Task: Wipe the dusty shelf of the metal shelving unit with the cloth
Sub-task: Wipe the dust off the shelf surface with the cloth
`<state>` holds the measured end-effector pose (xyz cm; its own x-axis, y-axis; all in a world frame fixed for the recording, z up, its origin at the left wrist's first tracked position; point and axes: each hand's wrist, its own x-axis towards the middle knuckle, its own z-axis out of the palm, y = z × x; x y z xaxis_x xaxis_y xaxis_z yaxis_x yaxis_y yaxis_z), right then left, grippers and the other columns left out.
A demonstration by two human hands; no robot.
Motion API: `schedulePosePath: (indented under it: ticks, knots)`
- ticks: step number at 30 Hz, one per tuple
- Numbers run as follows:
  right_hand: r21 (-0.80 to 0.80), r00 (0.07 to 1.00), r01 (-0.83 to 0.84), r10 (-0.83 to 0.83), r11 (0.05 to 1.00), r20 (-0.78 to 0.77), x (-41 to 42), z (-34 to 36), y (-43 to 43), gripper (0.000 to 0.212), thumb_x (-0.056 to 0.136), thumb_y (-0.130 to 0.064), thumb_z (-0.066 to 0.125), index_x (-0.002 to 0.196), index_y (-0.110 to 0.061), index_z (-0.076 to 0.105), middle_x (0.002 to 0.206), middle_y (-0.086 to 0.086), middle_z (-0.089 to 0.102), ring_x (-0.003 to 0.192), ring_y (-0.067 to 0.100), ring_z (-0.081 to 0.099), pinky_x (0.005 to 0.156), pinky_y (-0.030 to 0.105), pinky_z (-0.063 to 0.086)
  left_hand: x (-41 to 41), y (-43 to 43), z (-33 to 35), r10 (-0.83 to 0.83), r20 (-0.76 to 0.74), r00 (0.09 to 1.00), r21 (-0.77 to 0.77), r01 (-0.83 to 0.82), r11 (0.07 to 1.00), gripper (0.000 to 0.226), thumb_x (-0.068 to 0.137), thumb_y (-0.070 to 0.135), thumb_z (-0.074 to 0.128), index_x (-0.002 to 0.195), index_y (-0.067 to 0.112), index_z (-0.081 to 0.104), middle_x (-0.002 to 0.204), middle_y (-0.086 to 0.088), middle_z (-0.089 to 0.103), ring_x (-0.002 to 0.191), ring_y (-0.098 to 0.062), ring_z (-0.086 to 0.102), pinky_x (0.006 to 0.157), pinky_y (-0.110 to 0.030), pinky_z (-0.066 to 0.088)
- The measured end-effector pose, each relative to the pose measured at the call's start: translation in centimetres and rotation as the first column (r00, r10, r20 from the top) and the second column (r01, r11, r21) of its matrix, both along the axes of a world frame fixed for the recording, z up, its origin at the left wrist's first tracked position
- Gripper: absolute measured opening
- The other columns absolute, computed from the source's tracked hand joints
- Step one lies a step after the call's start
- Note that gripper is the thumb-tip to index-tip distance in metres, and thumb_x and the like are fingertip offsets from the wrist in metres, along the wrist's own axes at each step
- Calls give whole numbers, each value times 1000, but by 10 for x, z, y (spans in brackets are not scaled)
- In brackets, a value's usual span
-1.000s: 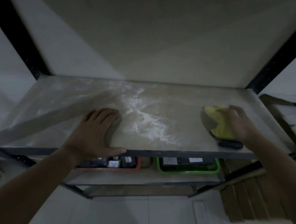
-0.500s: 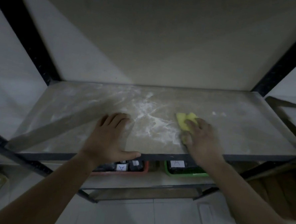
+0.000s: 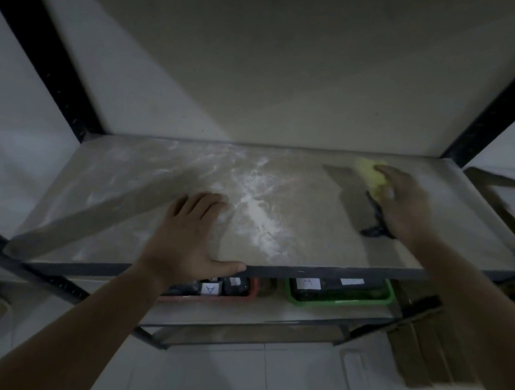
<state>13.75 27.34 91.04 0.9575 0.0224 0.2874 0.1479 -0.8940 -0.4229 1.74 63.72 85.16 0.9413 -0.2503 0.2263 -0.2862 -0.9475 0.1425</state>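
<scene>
Your right hand (image 3: 402, 200), fingers pressing the cloth (image 3: 369, 173): sweep left thru the dust (image 3: 259, 216). Left hand (image 3: 187, 235) flat, fingers released, on shelf (image 3: 130, 187).

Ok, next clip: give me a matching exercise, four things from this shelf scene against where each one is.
Things:
1. cloth
2. left hand
3. white dust
4. green tray

Places:
A. on the lower shelf
B. flat on the shelf's front edge
C. under the right hand, far right of the shelf
D. streaked across the middle of the shelf

Pairs: 1-C, 2-B, 3-D, 4-A
</scene>
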Motion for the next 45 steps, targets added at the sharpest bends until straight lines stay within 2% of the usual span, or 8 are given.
schedulePosePath:
  ticks: [6,12,17,20,23,27,31,45]
  knots:
    - [-228,966,159,-200,960,-166,28,-33,-37,46,90,-27,51,133,-11,51,123,30,52,105,47,53,93,47,44,0,-3,2,-6,11,1000,1,6,1000,112,70,97,44,145,14,48,149,-2,45,140,-25,42,117,-52,32]
    - [-208,992,-67,42,976,-122,-5,-33,60,44,83,-33,45,125,-24,55,117,13,60,98,32,58,85,39,48,0,-2,2,-3,-19,1000,16,3,1000,113,71,97,44,148,15,45,153,-1,42,144,-25,39,117,-54,32]
    - [263,891,-336,396,904,-223,-34,-19,148,29,90,-13,51,116,-21,59,107,4,60,88,14,59,75,24,47,-1,-3,0,15,-31,999,64,-13,998,117,72,97,45,151,10,42,154,-4,42,144,-27,39,117,-56,32]
    - [490,877,-215,387,845,-283,-20,-1,128,23,94,-13,50,112,-22,59,84,-4,60,64,6,55,52,12,38,-1,-1,0,12,-32,999,45,-10,999,118,72,96,47,152,9,42,155,-5,43,144,-27,40,117,-56,33]
    - [378,963,-68,160,923,-217,8,8,71,14,95,-24,51,107,-26,58,84,-4,62,68,8,54,59,11,39,-2,-2,2,1,-15,1000,28,-1,1000,116,71,95,48,150,10,44,154,-4,44,143,-27,41,117,-54,33]
    - [228,972,193,-154,954,-176,52,4,-17,39,93,-41,44,124,-20,57,120,12,62,107,34,58,95,44,45,-2,-2,3,11,-21,1000,34,-10,999,117,71,97,44,150,11,44,154,-3,43,143,-25,39,120,-49,30]
    - [-13,951,257,-256,966,-175,67,-16,-58,31,96,-16,41,111,3,59,105,30,63,88,41,57,75,42,44,-2,-3,1,19,-35,999,40,-18,999,119,70,97,46,151,11,43,155,-3,42,144,-25,39,120,-51,29]
    - [-216,991,-127,115,968,-69,11,-23,158,40,90,-41,44,120,-17,57,112,11,56,98,34,59,82,37,46,-2,-4,3,14,-32,999,12,-13,1000,116,71,95,50,151,13,44,156,-2,42,145,-24,38,120,-50,30]
